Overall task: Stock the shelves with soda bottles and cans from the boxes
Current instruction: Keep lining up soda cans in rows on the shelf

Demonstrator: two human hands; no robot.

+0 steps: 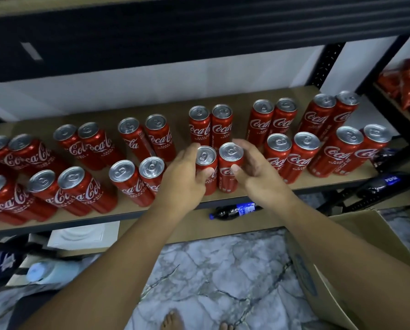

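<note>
- Nearest us, the marble floor [223, 270] lies open between our forearms, with our bare toes at the bottom edge.
- An open box [342, 246] stands low on our right, its flap under the right forearm.
- A Pepsi bottle [235, 209] lies on its side on the lower board, below the shelf's front lip.
- Our left hand [185, 177] grips the left can [205, 167], fingers curled behind it and the thumb across its front.
- Our right hand [258, 172] grips the right can [230, 165] the same way.
- Both cans stand upright, side by side and touching, at the shelf's [175, 108] front edge.
- Room is tight: the front pair on the left [137, 179] sits just beside our left wrist, and the front pair on the right [292, 156] just beside our right hand.
- The back pair [211, 125] stands just behind our fingertips.
- Beyond the back row, a bare strip of board runs to the white wall [151, 86].
- The dark upper beam [199, 27] hangs well above the can tops.
</note>
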